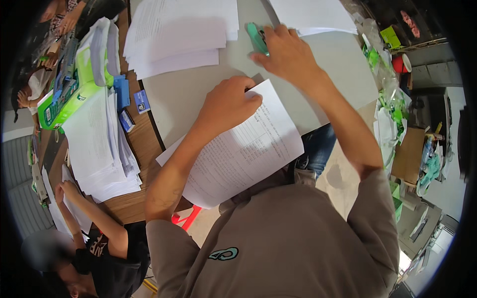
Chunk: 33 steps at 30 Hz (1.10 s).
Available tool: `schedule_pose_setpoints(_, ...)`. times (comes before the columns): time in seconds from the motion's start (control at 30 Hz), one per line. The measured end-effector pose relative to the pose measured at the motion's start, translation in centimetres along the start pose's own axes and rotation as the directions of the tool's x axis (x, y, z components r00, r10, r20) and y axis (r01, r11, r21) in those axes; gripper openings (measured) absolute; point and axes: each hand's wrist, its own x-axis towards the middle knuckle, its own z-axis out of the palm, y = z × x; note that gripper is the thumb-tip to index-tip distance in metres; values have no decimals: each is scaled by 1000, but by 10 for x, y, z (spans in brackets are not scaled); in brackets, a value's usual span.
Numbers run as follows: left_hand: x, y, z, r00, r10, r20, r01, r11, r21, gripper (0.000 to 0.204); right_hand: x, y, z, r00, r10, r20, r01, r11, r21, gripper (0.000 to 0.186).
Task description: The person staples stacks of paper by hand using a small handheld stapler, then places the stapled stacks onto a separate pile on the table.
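Papers (223, 164) sit pinched in the curled left hand (228, 102), right hand (289, 53) half-closed around a teal stapler (255, 37)

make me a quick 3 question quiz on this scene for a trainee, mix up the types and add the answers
1. Multiple choice: which hand is at the teal tool?
a) the left hand
b) the right hand
c) neither

2. True or false: the printed sheets held by the left hand reach past the edge of the grey table.

3. Fill in the gap: the small boxes on the brown wooden surface are mostly ____.

Key: 1 b; 2 true; 3 blue
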Motion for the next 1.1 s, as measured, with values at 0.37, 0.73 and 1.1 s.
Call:
schedule_pose_setpoints(0.37, 5, -20, -11, 974, -59, 220, 165, 850, -500, 39, -9, 11, -33, 680, -113, 724, -718, -303, 627, 28)
schedule_pose_setpoints(0.73, 5, -9, -25, 978, -113, 178, 187, 855, -484, 40, -18, 3, -38, 722, -16, 692, -686, -147, 713, 33)
schedule_pose_setpoints(1.1, 6, -10, -21, 958, -19, 285, 180, 815, -551, 37, -22, -7, -28, 753, 78, 653, -653, -27, 757, 44)
